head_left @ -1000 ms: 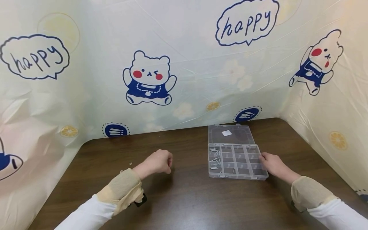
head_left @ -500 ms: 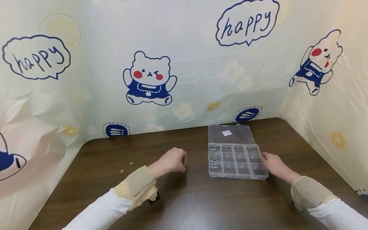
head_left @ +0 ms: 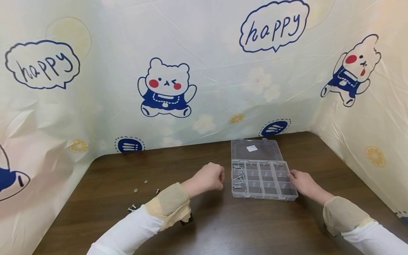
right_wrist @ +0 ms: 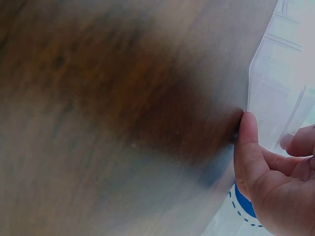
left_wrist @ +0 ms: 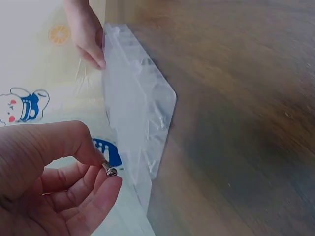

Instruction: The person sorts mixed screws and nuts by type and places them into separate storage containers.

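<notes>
Attire of the Forearms

A white left sleeve [head_left: 127, 228] meets a beige left wristband [head_left: 173, 202] of loose, gathered cloth; a small black block [head_left: 187, 220] shows beneath. A white right sleeve [head_left: 371, 233] adjoins a matching beige right wristband [head_left: 344, 214].

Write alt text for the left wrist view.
A left hand pinches a small metal screw. Beyond it, a right hand holds the edge of a clear plastic box on a brown table.

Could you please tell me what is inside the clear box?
Screws, mostly along its left side in the head view; what lies low behind the box's front wall can't be made out clearly.
</notes>
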